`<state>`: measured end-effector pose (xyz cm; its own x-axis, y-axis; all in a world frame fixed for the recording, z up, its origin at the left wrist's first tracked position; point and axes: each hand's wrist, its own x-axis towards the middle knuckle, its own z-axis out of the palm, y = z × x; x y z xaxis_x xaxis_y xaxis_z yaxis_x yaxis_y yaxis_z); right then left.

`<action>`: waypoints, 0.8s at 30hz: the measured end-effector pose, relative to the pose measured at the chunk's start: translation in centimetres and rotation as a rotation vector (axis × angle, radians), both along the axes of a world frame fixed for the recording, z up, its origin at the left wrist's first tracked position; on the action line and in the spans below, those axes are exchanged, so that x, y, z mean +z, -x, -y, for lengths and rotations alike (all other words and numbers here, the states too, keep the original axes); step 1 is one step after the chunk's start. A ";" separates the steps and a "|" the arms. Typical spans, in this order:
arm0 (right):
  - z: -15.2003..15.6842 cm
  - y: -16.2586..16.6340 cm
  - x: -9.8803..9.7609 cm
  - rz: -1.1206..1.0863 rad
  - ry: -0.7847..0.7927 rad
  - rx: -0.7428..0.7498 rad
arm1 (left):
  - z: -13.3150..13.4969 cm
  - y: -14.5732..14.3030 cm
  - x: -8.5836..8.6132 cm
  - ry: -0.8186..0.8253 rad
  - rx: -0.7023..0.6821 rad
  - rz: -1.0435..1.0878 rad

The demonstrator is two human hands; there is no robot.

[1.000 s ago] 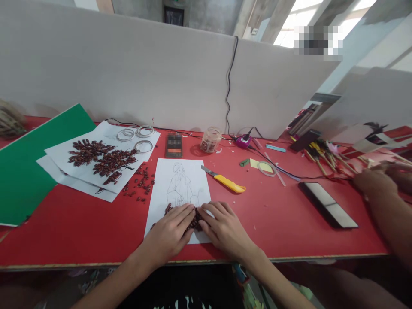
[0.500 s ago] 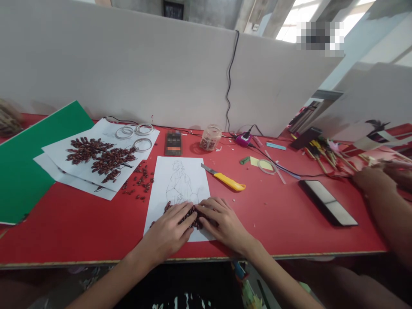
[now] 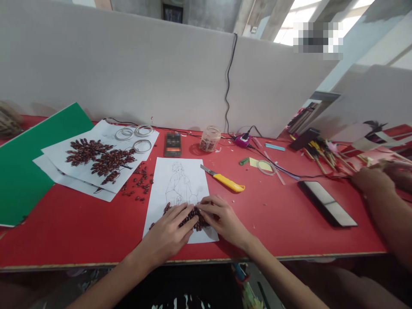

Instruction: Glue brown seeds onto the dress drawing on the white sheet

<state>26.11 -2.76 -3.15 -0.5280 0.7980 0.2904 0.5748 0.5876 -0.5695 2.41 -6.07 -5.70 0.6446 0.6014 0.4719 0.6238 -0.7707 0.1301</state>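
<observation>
A white sheet with a line drawing of a robed figure [image 3: 186, 176] lies in front of me on the red table. Dark brown, glossy seeds [image 3: 200, 223] cover part of its lower half. My left hand [image 3: 172, 225] rests over them, fingers stretched out and slightly apart, fingertips touching the seeds. At their right end, my right hand [image 3: 220, 216] has thumb and fingertips drawn together in a pinch; whatever is between them is hidden. Loose seeds [image 3: 143, 182] lie scattered left of the sheet. A yellow box cutter [image 3: 228, 182], blade out, lies to its right.
Left are papers bearing seed clusters [image 3: 112, 161], tape rings [image 3: 142, 146] and a green board [image 3: 41, 150]. Behind the drawing stand a phone [image 3: 173, 144], a jar [image 3: 210, 139] and a purple plug adapter [image 3: 243, 140]. Right lie a dark case [image 3: 326, 202] and another person's arm [image 3: 380, 193].
My right hand's fingers have drawn closer together and shifted slightly, uncovering more seeds beneath. My left hand stays nearly in place.
</observation>
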 end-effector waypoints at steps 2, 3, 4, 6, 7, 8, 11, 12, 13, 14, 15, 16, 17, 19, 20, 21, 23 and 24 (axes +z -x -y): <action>-0.4 -0.1 -0.3 0.005 -0.013 0.022 | 0.0 0.0 -0.1 -0.026 -0.010 -0.004; -0.5 -0.1 -0.5 0.006 -0.019 0.029 | 0.0 0.0 -0.2 -0.038 -0.015 -0.005; -0.6 -0.1 -0.5 0.006 -0.021 0.032 | -0.1 0.1 -0.3 -0.047 -0.018 -0.006; -0.6 0.1 -0.6 0.003 -0.009 0.020 | -0.1 0.1 -0.5 -0.050 -0.017 -0.007; -0.6 0.2 -0.5 -0.002 0.002 0.006 | -0.1 0.1 -0.6 -0.048 -0.016 -0.007; -0.5 0.3 -0.5 -0.006 0.015 -0.010 | -0.1 0.1 -0.7 -0.044 -0.015 -0.006; -0.5 0.7 -0.2 -0.012 0.055 -0.048 | 0.1 -0.2 -0.5 -0.033 -0.021 0.018; -0.5 0.8 -0.1 -0.011 0.068 -0.054 | 0.1 -0.3 -0.3 -0.019 -0.029 0.033; -0.5 0.8 -0.1 -0.014 0.083 -0.059 | 0.1 -0.2 0.1 0.003 -0.045 0.051; -0.5 0.8 0.0 -0.023 0.098 -0.060 | -0.1 -0.1 0.7 0.036 -0.057 0.073; -0.4 0.7 0.0 -0.043 0.112 -0.060 | -0.5 0.3 1.4 0.075 -0.057 0.098; -0.4 0.7 0.0 -0.072 0.128 -0.063 | -1.1 1.0 2.1 0.117 -0.031 0.126; -0.3 0.6 -0.1 -0.106 0.143 -0.072 | -1.9 2.0 2.9 0.161 0.021 0.151; -0.1 0.5 -0.1 -0.170 0.169 -0.110 | -4.2 4.7 4.3 0.213 0.229 0.177; 0.0 0.5 -0.1 -0.191 0.176 -0.134 | -5.6 6.4 4.9 0.245 0.335 0.150; 0.0 0.5 -0.1 -0.203 0.179 -0.155 | -6.9 8.0 5.2 0.263 0.423 0.112; 0.2 0.5 -0.1 -0.206 0.176 -0.172 | -9.6 11.0 5.4 0.288 0.535 0.037; 0.2 0.5 0.0 -0.205 0.171 -0.173 | -10.9 12.0 5.3 0.308 0.547 0.001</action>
<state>25.57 -2.99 -3.19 -0.3245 0.9172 0.2311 0.5207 0.3772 -0.7659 -9.61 4.79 -0.39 0.2043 0.9526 0.2254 0.9171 -0.2668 0.2962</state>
